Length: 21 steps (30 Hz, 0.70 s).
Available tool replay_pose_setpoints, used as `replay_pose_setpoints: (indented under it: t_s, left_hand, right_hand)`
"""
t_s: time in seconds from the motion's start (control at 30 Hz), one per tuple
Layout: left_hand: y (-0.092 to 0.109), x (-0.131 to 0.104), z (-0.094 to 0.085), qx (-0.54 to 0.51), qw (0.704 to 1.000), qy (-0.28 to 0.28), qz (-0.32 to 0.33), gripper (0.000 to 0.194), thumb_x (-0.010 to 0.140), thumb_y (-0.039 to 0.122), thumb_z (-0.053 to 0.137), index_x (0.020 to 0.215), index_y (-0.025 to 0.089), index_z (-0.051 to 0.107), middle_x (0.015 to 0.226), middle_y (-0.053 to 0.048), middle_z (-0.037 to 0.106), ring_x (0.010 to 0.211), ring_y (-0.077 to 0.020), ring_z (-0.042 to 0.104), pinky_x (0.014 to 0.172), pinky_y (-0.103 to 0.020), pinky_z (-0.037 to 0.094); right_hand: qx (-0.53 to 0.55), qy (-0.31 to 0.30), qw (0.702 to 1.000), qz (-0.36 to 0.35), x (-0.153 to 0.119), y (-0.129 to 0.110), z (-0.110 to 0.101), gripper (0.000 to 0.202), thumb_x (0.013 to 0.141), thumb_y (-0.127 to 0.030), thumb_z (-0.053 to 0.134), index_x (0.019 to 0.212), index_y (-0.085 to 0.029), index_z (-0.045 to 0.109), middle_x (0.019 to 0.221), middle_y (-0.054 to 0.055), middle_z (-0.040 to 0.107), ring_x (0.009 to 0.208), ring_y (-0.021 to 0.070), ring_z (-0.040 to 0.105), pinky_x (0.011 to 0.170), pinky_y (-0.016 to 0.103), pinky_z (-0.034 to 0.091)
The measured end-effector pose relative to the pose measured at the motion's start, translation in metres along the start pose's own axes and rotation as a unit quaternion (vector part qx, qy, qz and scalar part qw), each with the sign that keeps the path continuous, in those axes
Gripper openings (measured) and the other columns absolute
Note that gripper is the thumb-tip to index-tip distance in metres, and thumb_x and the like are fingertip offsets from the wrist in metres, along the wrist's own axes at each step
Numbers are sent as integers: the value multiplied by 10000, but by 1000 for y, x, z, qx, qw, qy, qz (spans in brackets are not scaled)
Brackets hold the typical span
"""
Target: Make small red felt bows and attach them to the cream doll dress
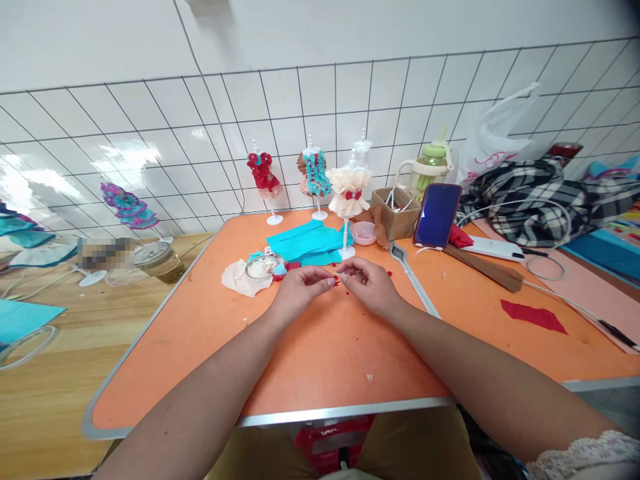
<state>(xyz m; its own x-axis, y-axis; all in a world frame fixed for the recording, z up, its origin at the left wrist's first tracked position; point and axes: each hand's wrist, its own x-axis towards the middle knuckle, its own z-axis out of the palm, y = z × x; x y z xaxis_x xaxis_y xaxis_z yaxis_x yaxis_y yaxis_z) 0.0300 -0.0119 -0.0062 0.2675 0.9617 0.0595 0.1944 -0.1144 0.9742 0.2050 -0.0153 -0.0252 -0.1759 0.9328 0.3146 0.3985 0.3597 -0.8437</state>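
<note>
Over the middle of the orange table (320, 347), my left hand (303, 291) and my right hand (370, 285) face each other, fingertips almost touching. Each hand is pinched, thumb to forefinger. A tiny red piece (335, 280) shows at my left fingertips; what my right fingertips hold is too small to make out. Small red scraps lie just beneath and around them. Just behind the hands stands a small white dress form (349, 193) in a cream ruffled dress with a red bow. Left of them, a round dish (261, 267) rests on crumpled cream paper (235, 279).
Behind are turquoise paper sheets (305, 241), two more dressed forms, a pink bowl (364, 233) and a cardboard box (397, 212). To the right are a propped phone (437, 215), metal tweezers or a similar tool (415, 280), a red paper piece (533, 316) and plaid cloth (525, 200).
</note>
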Motion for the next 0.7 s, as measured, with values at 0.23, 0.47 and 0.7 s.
replay_pose_setpoints:
  t_s: [0.23, 0.47, 0.7]
  left_hand:
    - [-2, 0, -1, -17, 1000, 3, -3, 244, 646, 371, 746, 746, 158, 679, 801, -42, 686, 801, -190, 611, 768, -314, 457]
    - [-11, 3, -1, -134, 990, -23, -26, 230, 668, 340, 747, 781, 156, 666, 826, -29, 672, 825, -161, 600, 819, -310, 445]
    - [-11, 3, 1, -129, 991, -27, -34, 253, 647, 346, 763, 769, 149, 659, 789, -24, 659, 795, -154, 594, 794, -299, 439]
  right_hand:
    - [11, 8, 1000, 10, 1, 1, 1, 153, 756, -322, 599, 776, -182, 655, 663, -5, 599, 535, 96, 436, 495, 215, 335]
    - [30, -13, 999, -4, 1, 3, 3, 155, 774, -325, 579, 779, -181, 637, 662, -16, 583, 512, 85, 405, 478, 212, 306]
    - [44, -4, 999, 22, 1, 1, 2, 187, 763, -325, 596, 871, -183, 651, 722, -1, 605, 552, 96, 457, 515, 220, 356]
